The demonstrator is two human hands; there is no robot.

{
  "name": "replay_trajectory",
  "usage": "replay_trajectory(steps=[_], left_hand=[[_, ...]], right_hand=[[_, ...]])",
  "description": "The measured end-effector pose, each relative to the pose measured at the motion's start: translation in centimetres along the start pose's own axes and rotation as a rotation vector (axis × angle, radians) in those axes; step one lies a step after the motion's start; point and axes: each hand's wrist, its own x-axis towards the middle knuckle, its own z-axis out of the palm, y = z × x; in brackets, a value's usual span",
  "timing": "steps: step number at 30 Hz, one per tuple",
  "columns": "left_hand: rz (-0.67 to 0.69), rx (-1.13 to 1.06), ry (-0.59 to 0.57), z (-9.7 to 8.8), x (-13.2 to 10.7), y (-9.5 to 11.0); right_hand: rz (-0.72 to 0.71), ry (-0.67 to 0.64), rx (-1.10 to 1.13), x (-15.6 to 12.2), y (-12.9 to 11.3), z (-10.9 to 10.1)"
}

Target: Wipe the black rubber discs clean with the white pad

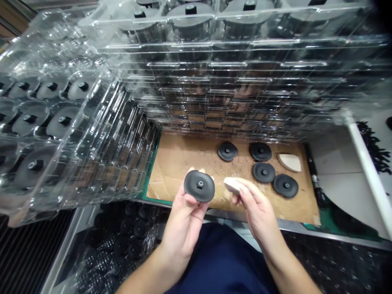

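My left hand (185, 218) pinches a black round disc (199, 185) with a small central hub, held up above the front edge of the cardboard sheet (177, 163). Just to its right, my right hand (255, 208) is closed on a small white wedge-shaped pad (232, 184), its tip close to the disc. Several more black discs (263, 172) lie on the cardboard at the back right, and a second white wedge (289, 162) rests beside them.
Tall stacks of clear plastic trays (232, 81) filled with black discs stand behind the cardboard, and another stack (55, 130) leans at the left. Below left, a tray of dark parts (122, 241) sits near my lap. A white surface (339, 171) lies to the right.
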Motion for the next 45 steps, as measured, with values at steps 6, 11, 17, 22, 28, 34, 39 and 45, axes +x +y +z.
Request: replay_trajectory(steps=[6,11,17,22,28,34,39,45], left_hand=[[-0.023,0.015,-0.009,0.6,-0.3,-0.3],[-0.008,0.036,-0.053,1.1,-0.8,-1.1],[-0.111,0.157,-0.153,1.3,-1.5,-1.4],[-0.172,0.188,-0.232,1.9,-1.9,-1.6],[-0.157,0.184,-0.214,2.1,-1.7,-1.5],[-0.200,0.161,-0.245,2.6,-2.1,-0.9],[-0.271,0.106,-0.282,2.2,-2.0,0.0],[-0.478,0.129,-0.386,1.5,-2.1,0.3]], right_hand=[[0.160,-0.020,0.084,-0.9,2.3,-0.6],[-0.132,0.073,-0.074,-0.7,-2.9,-0.8],[-0.648,-0.286,-0.540,-0.9,-8.4,0.2],[-0.685,-0.123,-0.607,-1.0,-8.4,-0.3],[-0.593,-0.263,-0.524,-1.8,-8.1,-0.9],[-0.708,-0.270,-0.559,-1.9,-8.4,-1.2],[-0.567,-0.248,-0.679,-3.0,-8.2,-3.4],[-0.899,-0.509,-0.723,-0.3,-10.0,-2.1]])
